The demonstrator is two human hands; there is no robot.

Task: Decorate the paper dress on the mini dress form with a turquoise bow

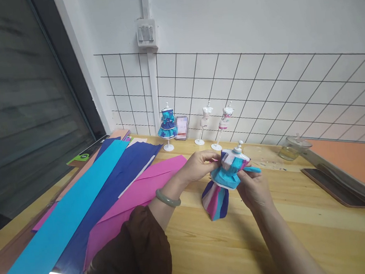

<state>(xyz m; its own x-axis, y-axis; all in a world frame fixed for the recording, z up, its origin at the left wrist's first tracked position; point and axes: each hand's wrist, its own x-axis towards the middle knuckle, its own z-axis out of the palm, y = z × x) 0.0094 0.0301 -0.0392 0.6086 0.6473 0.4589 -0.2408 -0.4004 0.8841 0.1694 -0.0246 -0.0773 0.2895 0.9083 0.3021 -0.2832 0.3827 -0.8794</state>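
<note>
A miniature dress form [238, 148] in a paper dress [227, 176] is held tilted above the wooden table, between my two hands. The dress has a blue gathered band round the waist and a skirt striped in purple, pink, white and blue. My left hand [200, 165], a bangle on its wrist, pinches the dress's left edge near the top. My right hand [254, 188] closes on its right side, thumb against the blue band. A narrow blue piece [252, 170] sticks out beyond the right fingers; what it is I cannot tell. Some fingertips are hidden behind the dress.
Blue [87, 188], navy [136, 158] and pink paper sheets [136, 192] lie on the left. Along the wall stand a dressed form [168, 125] and two pale forms [205, 120]. A lidded glass bowl [290, 149] and a dark tray [332, 187] sit at right.
</note>
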